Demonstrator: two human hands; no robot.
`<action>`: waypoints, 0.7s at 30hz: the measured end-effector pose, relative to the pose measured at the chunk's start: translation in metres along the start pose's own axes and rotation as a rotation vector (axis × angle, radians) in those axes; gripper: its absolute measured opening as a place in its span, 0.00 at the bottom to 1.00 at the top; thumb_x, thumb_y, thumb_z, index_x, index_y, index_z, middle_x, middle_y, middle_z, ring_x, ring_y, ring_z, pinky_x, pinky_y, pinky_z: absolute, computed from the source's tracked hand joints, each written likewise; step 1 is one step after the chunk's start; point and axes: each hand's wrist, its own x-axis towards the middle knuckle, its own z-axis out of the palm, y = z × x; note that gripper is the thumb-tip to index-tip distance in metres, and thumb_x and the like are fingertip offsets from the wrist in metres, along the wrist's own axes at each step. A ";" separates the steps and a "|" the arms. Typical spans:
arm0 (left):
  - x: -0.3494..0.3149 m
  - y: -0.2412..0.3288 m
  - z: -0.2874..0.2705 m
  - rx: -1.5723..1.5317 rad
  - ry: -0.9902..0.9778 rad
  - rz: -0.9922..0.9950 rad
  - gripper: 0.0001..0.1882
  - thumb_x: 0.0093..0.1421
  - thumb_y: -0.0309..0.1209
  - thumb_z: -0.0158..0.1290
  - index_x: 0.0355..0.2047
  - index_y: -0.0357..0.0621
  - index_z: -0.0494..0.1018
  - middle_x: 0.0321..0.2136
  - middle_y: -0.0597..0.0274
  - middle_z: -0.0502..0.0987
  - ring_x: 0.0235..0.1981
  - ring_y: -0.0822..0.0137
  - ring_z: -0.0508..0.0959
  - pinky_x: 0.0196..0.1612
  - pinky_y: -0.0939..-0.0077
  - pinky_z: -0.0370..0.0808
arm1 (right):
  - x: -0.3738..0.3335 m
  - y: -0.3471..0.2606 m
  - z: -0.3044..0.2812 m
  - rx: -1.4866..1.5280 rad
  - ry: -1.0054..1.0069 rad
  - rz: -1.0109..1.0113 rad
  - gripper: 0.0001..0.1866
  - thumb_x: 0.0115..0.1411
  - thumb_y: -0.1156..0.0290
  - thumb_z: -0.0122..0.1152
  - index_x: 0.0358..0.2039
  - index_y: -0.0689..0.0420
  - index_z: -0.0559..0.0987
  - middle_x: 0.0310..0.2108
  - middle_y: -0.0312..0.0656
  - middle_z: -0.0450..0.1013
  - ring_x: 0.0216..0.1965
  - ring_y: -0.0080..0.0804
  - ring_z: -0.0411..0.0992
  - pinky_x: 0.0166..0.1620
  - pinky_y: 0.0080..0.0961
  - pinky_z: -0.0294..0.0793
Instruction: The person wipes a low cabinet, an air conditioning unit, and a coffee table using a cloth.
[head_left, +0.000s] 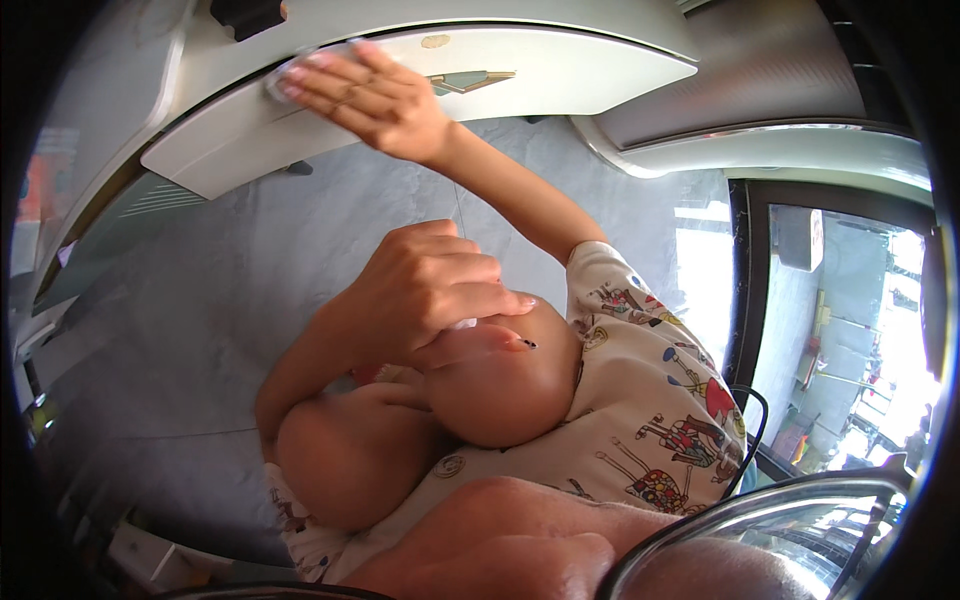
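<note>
Holds a pale cloth under the nearer right hand, fingers outstretched, near the white panel's upper edge, left of its handle along the panel's long axis, and curls the left hand by the knee around a mostly hidden white scrap.

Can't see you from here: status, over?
Right hand flat over white wipe on white panel. Left hand curled at bent knee. Handle close beside right hand.

two hands, two knees, one handle
</note>
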 end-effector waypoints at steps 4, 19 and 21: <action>0.001 -0.003 0.002 -0.010 0.013 -0.001 0.11 0.49 0.41 0.50 0.25 0.50 0.74 0.13 0.68 0.66 0.15 0.68 0.66 0.21 0.78 0.60 | 0.019 -0.014 0.015 0.039 0.084 -0.045 0.15 0.47 0.74 0.50 0.38 0.51 0.75 0.42 0.31 0.69 0.45 0.23 0.67 0.52 0.23 0.59; 0.009 -0.002 0.016 -0.076 0.100 0.017 0.11 0.49 0.41 0.49 0.20 0.49 0.73 0.14 0.68 0.67 0.16 0.69 0.67 0.22 0.77 0.60 | -0.030 0.006 0.004 -0.031 -0.081 -0.044 0.15 0.50 0.75 0.46 0.39 0.51 0.75 0.43 0.32 0.69 0.47 0.23 0.65 0.54 0.27 0.56; 0.003 -0.001 0.013 -0.060 0.091 -0.005 0.11 0.49 0.41 0.49 0.20 0.49 0.73 0.14 0.68 0.67 0.16 0.69 0.67 0.22 0.77 0.60 | -0.028 0.004 0.005 -0.036 -0.051 -0.117 0.15 0.49 0.75 0.49 0.38 0.49 0.75 0.42 0.30 0.70 0.45 0.20 0.66 0.54 0.26 0.55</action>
